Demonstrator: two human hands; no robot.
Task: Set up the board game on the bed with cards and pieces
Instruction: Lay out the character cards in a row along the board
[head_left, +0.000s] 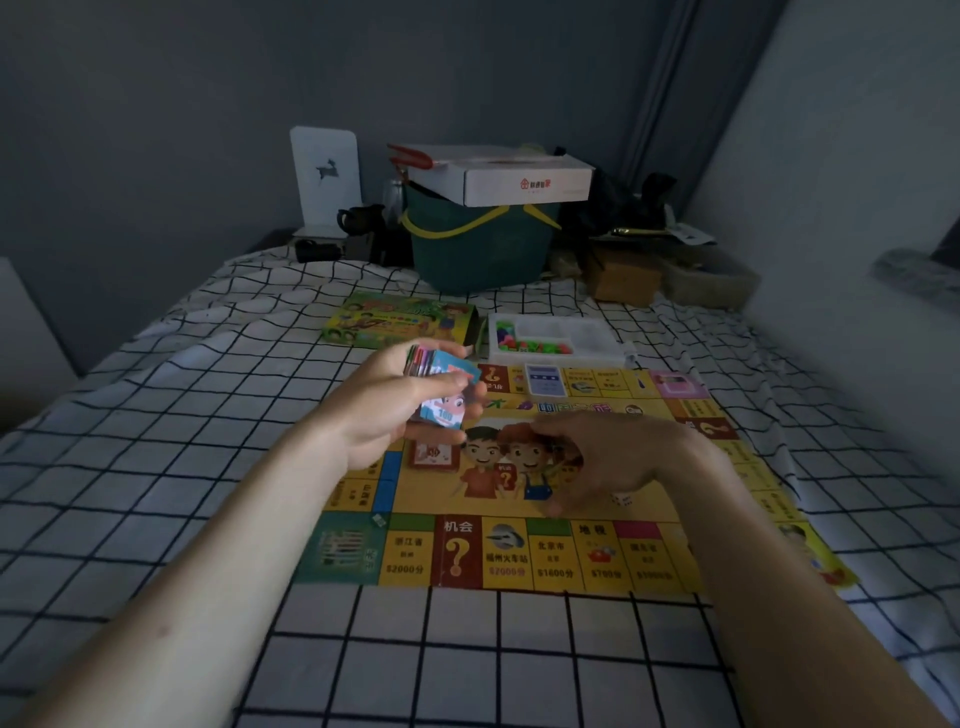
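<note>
A yellow game board (519, 556) lies flat on the checked bedsheet (156, 415). My left hand (384, 410) hovers over the board's left part and grips a thick stack of colourful play-money cards (441, 387). My right hand (613, 457) hovers low over the board's middle with fingers loosely curled and blurred; I cannot tell whether it holds anything. A red card pile (435, 457) lies on the board under my left hand. A blue card pile (544, 381) lies near the board's far edge. A small die (621, 500) sits by my right hand.
A white tray (597, 338) with several coloured pieces and the green game box (400, 325) lie beyond the board. Farther back stand a green basket (483, 249) with a white carton on top, a brown box (623, 278) and dark clutter. A wall runs along the right.
</note>
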